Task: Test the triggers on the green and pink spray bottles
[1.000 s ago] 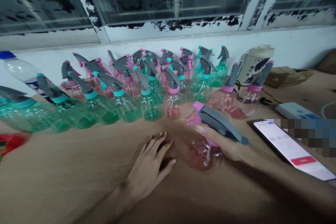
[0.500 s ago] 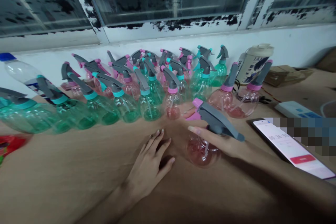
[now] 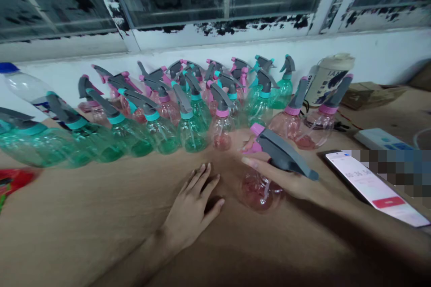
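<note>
My right hand (image 3: 286,179) is wrapped round the neck of a pink spray bottle (image 3: 257,195), just under its grey and pink trigger head. The bottle stands upright on the table (image 3: 101,219), its round see-through body partly behind my fingers. My left hand (image 3: 190,206) lies flat on the tabletop to the left of that bottle, fingers apart and holding nothing. Beyond both hands, a green spray bottle (image 3: 192,136) and a pink spray bottle (image 3: 221,136) stand in the front row of several similar ones.
On the right lie a lit phone (image 3: 363,184) and a white box-like device (image 3: 380,138). Behind them are a cream cup (image 3: 326,80) and a cardboard box (image 3: 367,95). A blue-capped plastic bottle (image 3: 27,85) and a red packet (image 3: 16,179) are at the left.
The view has shifted very slightly. My right hand keeps its hold on the pink spray bottle, and my left hand stays flat in the same place.
</note>
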Available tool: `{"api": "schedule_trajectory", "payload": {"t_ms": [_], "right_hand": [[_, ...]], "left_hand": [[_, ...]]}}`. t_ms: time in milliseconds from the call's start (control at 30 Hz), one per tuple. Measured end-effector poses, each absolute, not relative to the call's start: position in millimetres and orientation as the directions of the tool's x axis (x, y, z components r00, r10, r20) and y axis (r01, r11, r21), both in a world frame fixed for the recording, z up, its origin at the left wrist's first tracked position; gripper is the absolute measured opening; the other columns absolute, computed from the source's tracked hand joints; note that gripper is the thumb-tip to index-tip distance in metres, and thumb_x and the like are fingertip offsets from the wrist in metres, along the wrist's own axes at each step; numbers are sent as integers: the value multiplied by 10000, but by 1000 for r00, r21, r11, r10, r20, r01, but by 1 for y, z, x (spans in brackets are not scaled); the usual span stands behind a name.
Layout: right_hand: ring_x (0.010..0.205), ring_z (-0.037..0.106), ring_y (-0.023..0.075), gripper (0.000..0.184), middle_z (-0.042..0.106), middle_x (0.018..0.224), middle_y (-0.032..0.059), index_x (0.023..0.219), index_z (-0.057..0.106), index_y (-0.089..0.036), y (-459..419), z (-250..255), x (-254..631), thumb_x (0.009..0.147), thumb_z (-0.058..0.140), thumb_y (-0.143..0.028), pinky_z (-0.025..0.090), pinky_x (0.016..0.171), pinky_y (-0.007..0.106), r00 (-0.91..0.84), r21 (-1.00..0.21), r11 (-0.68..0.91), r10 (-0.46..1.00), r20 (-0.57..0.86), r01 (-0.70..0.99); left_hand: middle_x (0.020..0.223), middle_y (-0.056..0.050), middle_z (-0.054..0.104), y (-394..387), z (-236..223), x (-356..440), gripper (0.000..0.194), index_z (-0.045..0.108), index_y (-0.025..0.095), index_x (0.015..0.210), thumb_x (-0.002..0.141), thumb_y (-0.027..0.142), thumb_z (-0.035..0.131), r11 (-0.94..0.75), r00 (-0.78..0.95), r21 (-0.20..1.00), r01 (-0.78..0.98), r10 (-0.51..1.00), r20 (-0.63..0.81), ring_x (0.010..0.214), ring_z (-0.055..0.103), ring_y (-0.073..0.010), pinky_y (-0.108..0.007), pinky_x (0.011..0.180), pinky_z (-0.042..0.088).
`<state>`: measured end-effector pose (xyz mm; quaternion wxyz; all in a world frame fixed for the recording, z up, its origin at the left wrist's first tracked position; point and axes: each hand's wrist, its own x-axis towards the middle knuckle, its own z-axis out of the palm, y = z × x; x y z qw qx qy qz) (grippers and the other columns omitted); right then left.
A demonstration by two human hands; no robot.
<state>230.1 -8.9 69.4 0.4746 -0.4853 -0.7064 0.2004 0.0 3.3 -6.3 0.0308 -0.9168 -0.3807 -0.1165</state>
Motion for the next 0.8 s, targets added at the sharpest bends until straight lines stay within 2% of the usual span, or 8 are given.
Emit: {"api": "schedule_trajectory", "payload": {"t_ms": [167,300,400,467,533,633,733,800], "right_hand": [[507,501,115,276,522,564,-37,649,510,-225,-14,75,229,786,591,-450,441,490,260,-28,-798,385,907,421,464],[641,583,157,215,582,650,-4,699,521,-231,-16,74,228,814,563,-408,495,638,310,-64,-780,421,894,444,463],[779,627,194,182,646,804,26,824,576,-244,-17,70,229,828,561,-425,512,718,344,-126,-778,450,888,442,438],[800,635,203,195,659,840,30,872,601,-255,-18,67,229,832,560,-441,519,686,341,-152,-777,446,892,425,444],[696,625,187,192,641,747,15,844,616,-259,-18,66,229,831,563,-443,506,585,318,-148,-765,432,898,414,477],[492,522,139,207,510,538,-31,713,597,-252,-19,66,228,828,571,-422,436,460,285,-134,-740,435,892,432,513],[436,447,119,295,362,449,-60,578,508,-246,-19,68,226,822,580,-396,386,428,270,-120,-721,472,867,483,507],[429,424,116,307,319,440,-69,564,480,-244,-18,68,226,810,594,-388,369,425,268,-114,-711,490,854,508,504]], "left_hand": [[1446,-140,371,3,-6,1,483,474,165,1314,914,434,458,-707,684,16,707,690,237,1337,330,-272,-467,1063,336],[1443,-142,374,3,-6,1,484,475,162,1313,916,437,453,-712,688,17,702,684,243,1333,338,-273,-469,1061,340],[1446,-137,371,4,-6,1,488,471,165,1315,913,441,459,-715,689,17,699,680,252,1335,335,-270,-467,1068,330],[1446,-138,371,5,-7,0,492,464,164,1318,913,443,460,-716,690,16,698,678,255,1336,333,-268,-465,1069,329],[1447,-142,367,5,-7,0,492,460,160,1321,916,438,456,-719,693,12,695,675,252,1337,332,-269,-467,1066,334],[1450,-143,363,4,-8,-1,486,460,157,1320,918,430,452,-721,696,7,693,672,251,1335,334,-271,-466,1059,345],[1448,-139,366,5,-9,0,491,455,162,1323,916,436,451,-720,696,2,694,671,255,1334,336,-270,-464,1054,353],[1449,-141,364,5,-9,0,494,455,161,1325,916,439,450,-721,698,-3,693,669,256,1333,337,-273,-470,1051,354]]}}
